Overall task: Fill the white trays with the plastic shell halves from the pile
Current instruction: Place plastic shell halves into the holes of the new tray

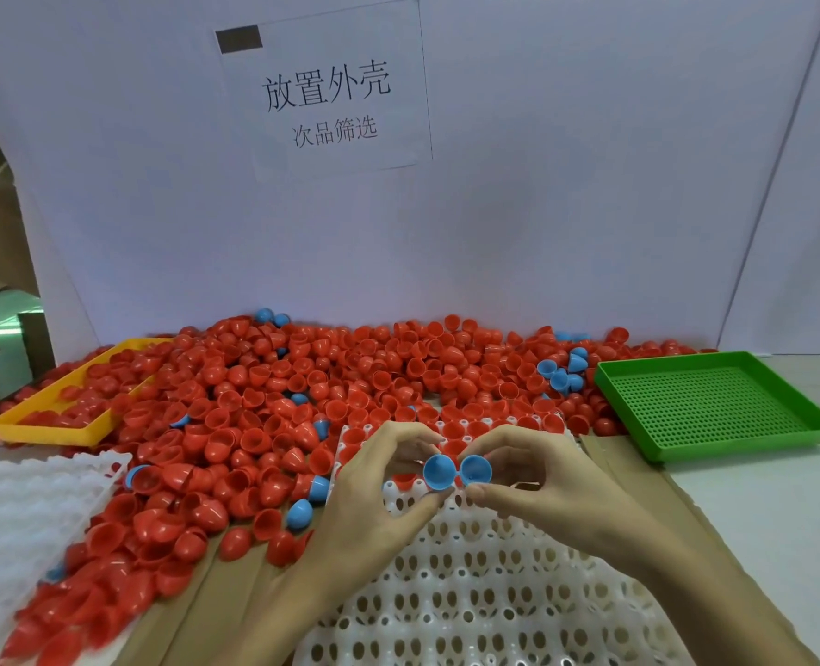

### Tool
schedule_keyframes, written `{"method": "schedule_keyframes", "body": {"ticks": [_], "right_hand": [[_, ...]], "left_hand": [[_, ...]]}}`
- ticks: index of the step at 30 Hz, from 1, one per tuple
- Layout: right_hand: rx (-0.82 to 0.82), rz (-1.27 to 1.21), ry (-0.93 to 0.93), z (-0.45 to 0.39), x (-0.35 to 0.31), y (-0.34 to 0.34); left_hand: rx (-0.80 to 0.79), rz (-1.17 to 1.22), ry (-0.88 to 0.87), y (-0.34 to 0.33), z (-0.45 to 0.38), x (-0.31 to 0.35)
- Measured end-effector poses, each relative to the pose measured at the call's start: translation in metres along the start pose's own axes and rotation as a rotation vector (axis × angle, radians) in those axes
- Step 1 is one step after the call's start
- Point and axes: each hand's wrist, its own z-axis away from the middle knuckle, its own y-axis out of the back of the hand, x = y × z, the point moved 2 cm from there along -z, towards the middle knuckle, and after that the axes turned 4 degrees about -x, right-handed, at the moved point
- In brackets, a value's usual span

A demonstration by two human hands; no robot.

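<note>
Plastic shell halves point(302, 377), nearly all red with a few blue ones mixed in, lie heaped across the middle of the frame on the counter point(759, 511), against a white backboard point(542, 185). At the lower centre a white tray point(470, 593) with rows of round cups sits in front of the pile; its far rows hold red halves, open side up, while the near cups are bare. Above that tray the two hands meet. The left hand point(384, 478) pinches a blue shell half point(439, 471) between thumb and curled fingers, hollow side towards the camera. The right hand point(542, 478) pinches a second blue shell half point(476, 469) the same way. The two blue halves sit rim to rim, apparently touching, though the contact is hard to judge. At the lower left of the frame another white tray point(28, 511) lies blurred beside the pile. A yellow tray point(42, 427) at the left edge holds red halves and is partly buried by the heap. A green perforated tray point(716, 406) rests at the right, just beside the pile. On the backboard, at the top centre, hangs a paper sign point(326, 88) with printed Chinese characters.
</note>
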Motion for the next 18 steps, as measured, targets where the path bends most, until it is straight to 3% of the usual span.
{"method": "schedule_keyframes", "body": {"ticks": [18], "right_hand": [[0.082,0.060,0.131,-0.004,0.000,-0.024]], "left_hand": [[-0.262,0.069,0.223,-0.009,0.000,-0.005]]}}
